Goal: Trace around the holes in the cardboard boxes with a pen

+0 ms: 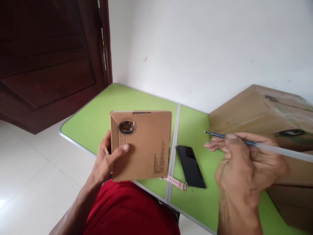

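Note:
My left hand grips a small brown cardboard box by its left side, thumb on the front face. Near the upper left corner of that face is an oval hole with black ink scribbled round its rim. Small dark print runs up the lower right part. To the right, my right hand holds a pen between thumb and fingers, its tip pointing left and apart from the box. A black smartphone lies on the table between the hands. Beside it a pink watch strap is partly hidden behind the box.
The green folding table has a metal edge and a seam across it. Large cardboard boxes stand at the right, against the white wall. A dark red wooden door is at the left, above the tiled floor.

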`<control>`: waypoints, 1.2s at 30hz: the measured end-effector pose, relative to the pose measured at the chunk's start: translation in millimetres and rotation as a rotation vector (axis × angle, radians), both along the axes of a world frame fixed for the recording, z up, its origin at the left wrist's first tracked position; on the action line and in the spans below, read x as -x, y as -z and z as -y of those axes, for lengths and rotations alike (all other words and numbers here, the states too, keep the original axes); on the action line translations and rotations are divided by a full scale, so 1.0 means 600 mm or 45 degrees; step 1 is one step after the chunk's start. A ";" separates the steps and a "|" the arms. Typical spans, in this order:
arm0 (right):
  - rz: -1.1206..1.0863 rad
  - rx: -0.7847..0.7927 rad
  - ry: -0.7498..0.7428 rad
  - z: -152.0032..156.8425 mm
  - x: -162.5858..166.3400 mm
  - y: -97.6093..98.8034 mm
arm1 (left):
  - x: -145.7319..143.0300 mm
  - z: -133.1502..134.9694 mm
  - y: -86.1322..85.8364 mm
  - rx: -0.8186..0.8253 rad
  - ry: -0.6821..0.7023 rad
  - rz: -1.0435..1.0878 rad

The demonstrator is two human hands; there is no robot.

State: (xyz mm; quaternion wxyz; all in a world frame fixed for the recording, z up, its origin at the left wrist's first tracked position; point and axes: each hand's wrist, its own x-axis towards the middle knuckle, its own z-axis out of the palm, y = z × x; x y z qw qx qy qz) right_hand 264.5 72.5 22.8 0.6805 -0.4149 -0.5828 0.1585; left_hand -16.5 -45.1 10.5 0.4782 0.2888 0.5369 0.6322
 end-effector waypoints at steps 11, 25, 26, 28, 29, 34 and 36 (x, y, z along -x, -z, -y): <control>-0.007 0.004 -0.370 0.157 0.105 -0.041 | -0.075 0.021 -0.029 -0.082 0.368 0.017; 0.287 -0.171 -0.323 0.160 0.119 -0.063 | -0.072 0.024 -0.027 -0.111 0.491 -0.044; 0.297 -0.194 -0.316 0.160 0.119 -0.063 | -0.072 0.024 -0.027 -0.115 0.494 -0.045; 0.302 -0.219 -0.305 0.159 0.119 -0.063 | -0.073 0.024 -0.026 -0.121 0.498 -0.046; 0.296 -0.210 -0.304 0.159 0.119 -0.062 | -0.073 0.024 -0.025 -0.123 0.496 -0.047; 0.210 -0.163 -0.272 0.157 0.116 -0.053 | -0.074 0.023 -0.017 -0.112 0.471 -0.060; 0.142 -0.145 -0.249 0.156 0.114 -0.049 | -0.075 0.023 -0.014 -0.121 0.457 -0.038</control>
